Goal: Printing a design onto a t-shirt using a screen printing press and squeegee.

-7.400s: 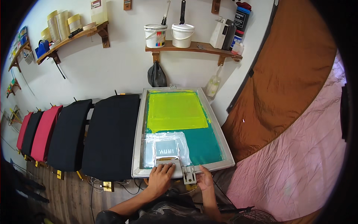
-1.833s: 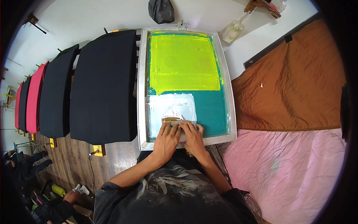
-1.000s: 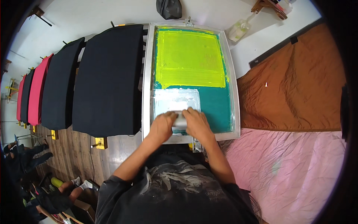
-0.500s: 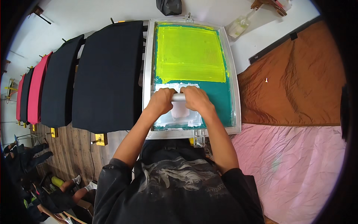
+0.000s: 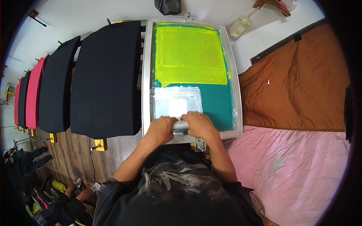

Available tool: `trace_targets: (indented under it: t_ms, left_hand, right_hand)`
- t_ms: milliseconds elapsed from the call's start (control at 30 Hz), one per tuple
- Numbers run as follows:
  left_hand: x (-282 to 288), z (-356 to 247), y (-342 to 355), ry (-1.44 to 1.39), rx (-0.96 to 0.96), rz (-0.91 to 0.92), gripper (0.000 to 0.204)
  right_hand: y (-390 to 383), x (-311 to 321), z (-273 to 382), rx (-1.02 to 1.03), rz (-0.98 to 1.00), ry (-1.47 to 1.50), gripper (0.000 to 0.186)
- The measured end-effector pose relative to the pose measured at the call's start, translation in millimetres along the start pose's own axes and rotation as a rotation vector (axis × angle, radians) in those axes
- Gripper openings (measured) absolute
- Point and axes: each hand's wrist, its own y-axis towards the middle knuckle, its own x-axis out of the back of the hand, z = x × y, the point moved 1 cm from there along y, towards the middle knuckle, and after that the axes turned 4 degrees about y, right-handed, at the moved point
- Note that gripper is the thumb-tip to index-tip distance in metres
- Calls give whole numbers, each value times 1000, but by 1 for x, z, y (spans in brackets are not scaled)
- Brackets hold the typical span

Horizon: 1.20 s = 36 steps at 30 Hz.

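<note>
In front of me lies a screen printing frame with a silver rim and green mesh. Its far half carries taped yellow-green film. White ink covers a rectangle at the near left, with a brighter square patch in it. Both hands grip a squeegee with a pale bar handle at the frame's near edge. My left hand is closed round the handle's left end, and my right hand round its right end. The squeegee's blade is mostly hidden below the hands.
Black fabric on a flat board stands left of the frame, with more black and pink-red boards beyond. Brown cloth and pink cloth lie on the right. A seated person is at lower left. A clear container sits at the back.
Both hands have pulled the squeegee toward me, from mid-way in the white ink to the frame's near edge. More of the white rectangle now shows behind it.
</note>
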Motion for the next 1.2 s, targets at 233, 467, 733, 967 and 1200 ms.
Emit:
trace_targets:
  t_ms: [233, 467, 733, 967, 1200]
  left_hand:
    - [10, 18, 51, -9, -27, -242, 32]
    - [-34, 3, -18, -51, -95, -298, 44]
    - [3, 8, 27, -24, -96, -209, 31]
    - [-25, 11, 20, -18, -108, -353, 32]
    - [-33, -6, -19, 14, -51, -122, 40]
  right_hand:
    - [46, 19, -14, 16, -245, -55, 31]
    - [-18, -38, -1, 80, -267, -54, 45]
    - [12, 8, -3, 41, -244, -56, 29]
    - [11, -13, -11, 66, -306, -66, 43]
    - [-25, -30, 4, 14, -152, -61, 47]
